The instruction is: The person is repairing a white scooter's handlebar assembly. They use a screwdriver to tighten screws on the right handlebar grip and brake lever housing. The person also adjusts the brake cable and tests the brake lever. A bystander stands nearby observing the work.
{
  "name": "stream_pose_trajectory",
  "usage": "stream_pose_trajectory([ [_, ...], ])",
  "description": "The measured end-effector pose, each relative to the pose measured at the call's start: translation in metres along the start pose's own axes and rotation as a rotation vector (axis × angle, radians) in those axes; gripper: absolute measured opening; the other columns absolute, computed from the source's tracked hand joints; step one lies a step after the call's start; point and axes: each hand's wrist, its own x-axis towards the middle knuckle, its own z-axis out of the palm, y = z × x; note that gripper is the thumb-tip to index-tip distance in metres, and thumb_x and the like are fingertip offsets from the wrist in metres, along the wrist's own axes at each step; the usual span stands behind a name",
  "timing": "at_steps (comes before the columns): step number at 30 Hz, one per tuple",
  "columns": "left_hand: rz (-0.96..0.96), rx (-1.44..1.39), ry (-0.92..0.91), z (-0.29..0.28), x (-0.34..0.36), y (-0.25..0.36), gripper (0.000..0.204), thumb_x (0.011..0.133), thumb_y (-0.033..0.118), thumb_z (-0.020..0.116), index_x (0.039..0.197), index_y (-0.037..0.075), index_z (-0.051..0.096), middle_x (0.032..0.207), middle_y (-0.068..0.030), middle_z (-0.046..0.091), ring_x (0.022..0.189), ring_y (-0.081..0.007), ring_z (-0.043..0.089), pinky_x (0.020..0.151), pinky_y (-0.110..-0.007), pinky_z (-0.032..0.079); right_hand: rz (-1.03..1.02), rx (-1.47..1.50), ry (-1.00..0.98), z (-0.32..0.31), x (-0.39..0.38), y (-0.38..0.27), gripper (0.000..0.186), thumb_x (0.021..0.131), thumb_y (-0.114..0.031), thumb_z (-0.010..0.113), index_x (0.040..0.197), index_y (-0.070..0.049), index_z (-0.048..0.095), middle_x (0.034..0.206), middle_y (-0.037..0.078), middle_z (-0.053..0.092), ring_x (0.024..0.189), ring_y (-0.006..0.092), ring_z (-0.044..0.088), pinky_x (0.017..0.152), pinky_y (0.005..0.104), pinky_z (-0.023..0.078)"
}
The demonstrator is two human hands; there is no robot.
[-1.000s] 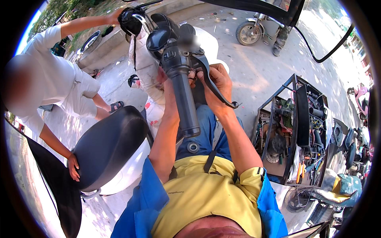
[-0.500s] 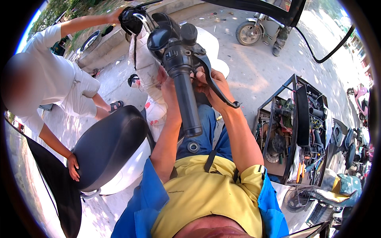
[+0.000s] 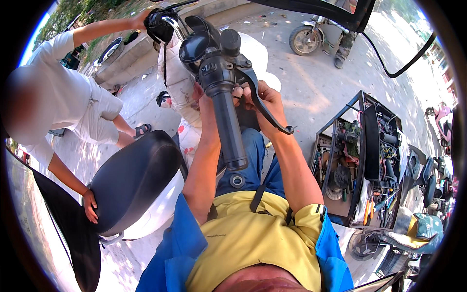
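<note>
Your left hand (image 3: 206, 109) is behind the grip (image 3: 227, 129), and one of its fingers (image 3: 237, 93) seems to show in the narrow gap between the grip and the lever (image 3: 260, 103). Your right hand (image 3: 273, 104) comes from the other side, its fingers bent behind the lever. The hands almost meet there, perhaps on some small part — but grip and lever cover it, so I cannot tell what they hold or how far their fingers are parted.

Coming from two sides probably lets one hand steady while the other works in this gap. The grip's free end points to your jeans (image 3: 253, 151). The other person has one hand (image 3: 90, 205) on the left edge of the seat (image 3: 136, 177) and the other hand (image 3: 141, 20) at a black cover (image 3: 159, 27), likely to keep the scooter (image 3: 158, 207) steady.

The lever's edge passes close over your right hand, so this place is the tightest. On the right you have more room above the pavement (image 3: 301, 90), up to the left edge of the tool cart (image 3: 370, 146). On the left, the seat's upper corner is near your forearm.
</note>
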Motion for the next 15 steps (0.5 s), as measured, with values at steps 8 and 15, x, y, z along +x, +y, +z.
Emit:
stream_pose_trajectory([
  [8,0.198,0.102,0.037,0.012,0.004,0.002,0.026,0.086,0.017,0.085,0.096,0.000,0.069,0.080,0.0001,0.067,0.072,-0.0141,0.063,0.069,-0.031,0.052,-0.540,-0.697,0.206,0.011,-0.008,-0.017,0.011,0.093,-0.004,0.072,0.095,0.007,0.070,0.091,0.011,0.057,0.072,0.0199,0.058,0.066,0.0311,0.047],
  [15,0.211,0.133,0.006,-0.005,0.011,-0.016,0.019,0.090,0.014,0.081,0.102,0.001,0.073,0.092,-0.0050,0.073,0.077,-0.0132,0.070,0.069,-0.027,0.056,-0.364,-0.464,0.173,0.009,-0.007,-0.008,0.018,0.096,-0.012,0.074,0.095,0.006,0.072,0.086,0.009,0.060,0.072,0.0164,0.060,0.065,0.0311,0.047],
])
